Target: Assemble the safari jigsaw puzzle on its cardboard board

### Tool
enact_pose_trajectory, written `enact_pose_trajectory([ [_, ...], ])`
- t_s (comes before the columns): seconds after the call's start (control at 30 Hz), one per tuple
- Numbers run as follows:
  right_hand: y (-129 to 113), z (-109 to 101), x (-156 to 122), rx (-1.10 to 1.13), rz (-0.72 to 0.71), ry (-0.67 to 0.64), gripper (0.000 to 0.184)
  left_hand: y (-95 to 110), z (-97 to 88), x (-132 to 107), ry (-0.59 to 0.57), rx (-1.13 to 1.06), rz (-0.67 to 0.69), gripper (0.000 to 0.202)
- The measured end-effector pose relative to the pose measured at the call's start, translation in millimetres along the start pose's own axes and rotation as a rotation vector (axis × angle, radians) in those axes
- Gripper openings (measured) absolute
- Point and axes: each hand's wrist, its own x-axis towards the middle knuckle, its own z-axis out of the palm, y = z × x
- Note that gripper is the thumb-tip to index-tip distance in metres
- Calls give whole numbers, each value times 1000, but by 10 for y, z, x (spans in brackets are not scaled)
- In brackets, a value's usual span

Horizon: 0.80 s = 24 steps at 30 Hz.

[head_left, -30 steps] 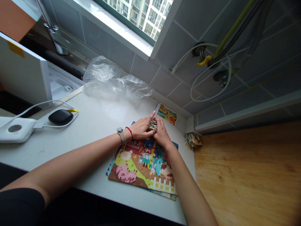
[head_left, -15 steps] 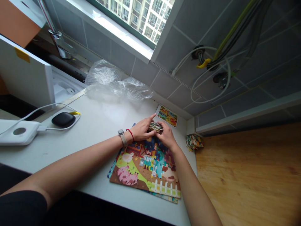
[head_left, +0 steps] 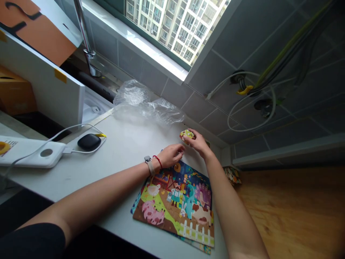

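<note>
My right hand point(head_left: 198, 142) is closed around a small stack of jigsaw pieces point(head_left: 187, 134), yellow and white on top, above the back of the white counter. To its left, my left hand point(head_left: 171, 154) rests by the top edge of a jigsaw puzzle point(head_left: 176, 205); its fingers are loosely curled, thumb apart, and nothing shows between them. The puzzle has a farm scene with a pig, a cow and a white fence. Another board point(head_left: 206, 249) sticks out beneath it. Most of the small picture card point(head_left: 207, 144) is hidden behind my right hand.
Crumpled clear plastic point(head_left: 145, 102) lies along the wall. On the left are a white power strip point(head_left: 32, 153), a black rounded case point(head_left: 89, 142) and a white cable. More pieces point(head_left: 232, 175) sit past the counter's right edge, beside the wooden surface point(head_left: 291, 208). Cables hang at upper right.
My hands were together around the stack and have separated. The right hand carried the stack back toward the wall, over the picture card. The view has shifted, uncovering the puzzle's top part.
</note>
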Motion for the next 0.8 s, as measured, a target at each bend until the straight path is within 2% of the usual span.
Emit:
enact_pose_trajectory([
  [0.07,-6,197,177,43,23,-31,63,23,-10,3,-51,36,35,13],
  [0.23,-63,668,607,220,55,-52,48,42,-18,12,-114,125,78,15],
  [0.4,-207,1005,913,389,43,-96,40,72,-41,33,-155,209,78,15],
  [0.6,-334,1245,1027,426,40,-265,44,94,-52,47,-189,278,35,15],
  [0.8,-287,1310,959,323,22,-345,61,102,-55,48,-214,307,17,15],
])
